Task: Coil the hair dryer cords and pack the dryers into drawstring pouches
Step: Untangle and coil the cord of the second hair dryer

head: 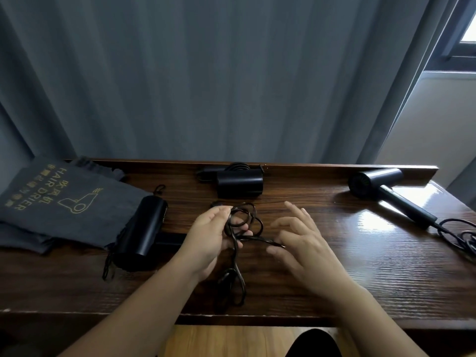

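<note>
Three dryers: all black, on the wooden table (pixel 334 266).
Near dryer (pixel 140 229): lies at the left, partly on the pouches, its handle going behind the left wrist.
Middle dryer (pixel 239 182): at the far edge, with a coiled cord behind it.
Right dryer (pixel 381 188): on its side, its loose cord (pixel 461 234) is cut off by the frame edge.
Pouches (pixel 61 199): grey, a flat pile at the left; I cannot count them; nothing is seen inside.
Cord (pixel 243 220): several loops are above the table centre, a tail hangs to the table.
Left hand (pixel 213 235): its fingers grip the loops.
Right hand (pixel 301 240): thumb and a finger pinch a strand of the cord, the other fingers are spread.
Plug: hard to make out in the dark tail.
</note>
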`<state>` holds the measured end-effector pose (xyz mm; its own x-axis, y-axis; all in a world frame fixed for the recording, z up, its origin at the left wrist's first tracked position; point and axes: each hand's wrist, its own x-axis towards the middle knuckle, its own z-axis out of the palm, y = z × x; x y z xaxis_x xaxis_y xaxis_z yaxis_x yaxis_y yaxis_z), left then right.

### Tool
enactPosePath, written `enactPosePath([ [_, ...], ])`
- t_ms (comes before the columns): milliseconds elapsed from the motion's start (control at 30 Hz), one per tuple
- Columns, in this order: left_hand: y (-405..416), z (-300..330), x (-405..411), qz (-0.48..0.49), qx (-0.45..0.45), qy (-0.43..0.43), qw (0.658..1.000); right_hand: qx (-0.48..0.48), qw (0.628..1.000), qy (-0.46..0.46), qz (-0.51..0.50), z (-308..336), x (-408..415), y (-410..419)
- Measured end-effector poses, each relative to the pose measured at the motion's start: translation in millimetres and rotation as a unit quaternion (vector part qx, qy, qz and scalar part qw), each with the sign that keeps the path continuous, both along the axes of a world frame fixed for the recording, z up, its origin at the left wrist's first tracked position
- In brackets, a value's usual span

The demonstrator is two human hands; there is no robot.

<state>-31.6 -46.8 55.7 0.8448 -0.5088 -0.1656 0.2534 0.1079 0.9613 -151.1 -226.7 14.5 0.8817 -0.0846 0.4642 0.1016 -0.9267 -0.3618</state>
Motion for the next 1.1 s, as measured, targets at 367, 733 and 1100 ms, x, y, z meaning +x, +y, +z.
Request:
enactPosePath([
  [367,10.4,-8.3,39.3,0.122,-0.028,0.041,0.991,0.079,0.994,-0.005,-0.075,17.8,-17.6,-16.5],
  [733,4.1,13.6,0.9,-0.071,-0.02,-0.012,0.997,0.173,0.98,0.079,-0.064,29.0,-0.2,15.1],
  [1100,4.7,6.6,-6.4,-0.05,0.041,-0.115,0.991,0.358,0.93,-0.024,-0.083,17.8,11.2,29.4],
])
